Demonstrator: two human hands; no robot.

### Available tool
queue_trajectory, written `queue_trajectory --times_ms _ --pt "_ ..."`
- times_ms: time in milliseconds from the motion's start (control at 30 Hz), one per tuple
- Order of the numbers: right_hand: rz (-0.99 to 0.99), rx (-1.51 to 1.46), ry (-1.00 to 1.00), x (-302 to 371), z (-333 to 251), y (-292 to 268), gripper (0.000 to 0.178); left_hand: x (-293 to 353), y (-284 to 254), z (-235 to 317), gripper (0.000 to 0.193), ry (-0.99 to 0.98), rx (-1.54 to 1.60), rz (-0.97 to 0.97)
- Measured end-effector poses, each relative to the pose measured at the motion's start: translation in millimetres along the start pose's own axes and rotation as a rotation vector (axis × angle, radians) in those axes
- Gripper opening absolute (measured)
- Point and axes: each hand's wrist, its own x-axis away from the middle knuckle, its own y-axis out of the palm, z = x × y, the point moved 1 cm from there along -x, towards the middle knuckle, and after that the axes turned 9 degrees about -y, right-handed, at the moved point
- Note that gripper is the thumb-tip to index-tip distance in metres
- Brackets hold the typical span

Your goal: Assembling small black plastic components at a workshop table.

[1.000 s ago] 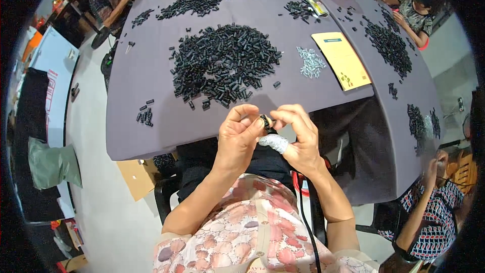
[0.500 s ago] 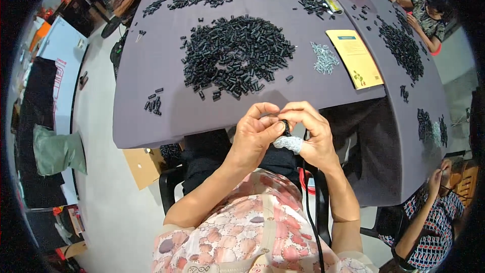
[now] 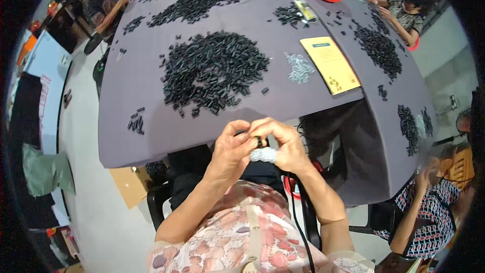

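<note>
Head: left hand (image 3: 227, 154) and right hand (image 3: 289, 147), fingertips pinched on a small black part (image 3: 259, 142), centre of frame. Looks light, stiff, possibly slippery; best held by its sides. Black pieces (image 3: 214, 71) heaped on table (image 3: 126, 144), upper centre.

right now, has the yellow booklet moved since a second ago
No: against the gray table, the yellow booklet keeps its place beside the small silvery pieces; only the view shifted.

A shared workroom — piles of black parts (image 3: 214, 71) on a cloth-covered table (image 3: 303, 98), people (image 3: 429, 222) around.
</note>
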Motion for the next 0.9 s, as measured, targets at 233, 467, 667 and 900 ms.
queue_trajectory --times_ms 233,467,667,900 --pt "-0.037 0.065 0.045 4 7 -4 0.030 -3 -3 -1 0.032 -0.043 0.040 0.037" --pt "0.208 0.679 0.105 -11 43 -87 0.014 6 -33 28 0.009 0.029 -0.219 0.270" --pt "0.160 1.070 0.133 -24 83 -118 0.016 33 -58 67 0.007 0.196 -0.664 0.540" --pt "0.057 1.104 0.331 -35 83 -118 0.027 68 -102 110 0.015 0.487 -1.366 0.913"
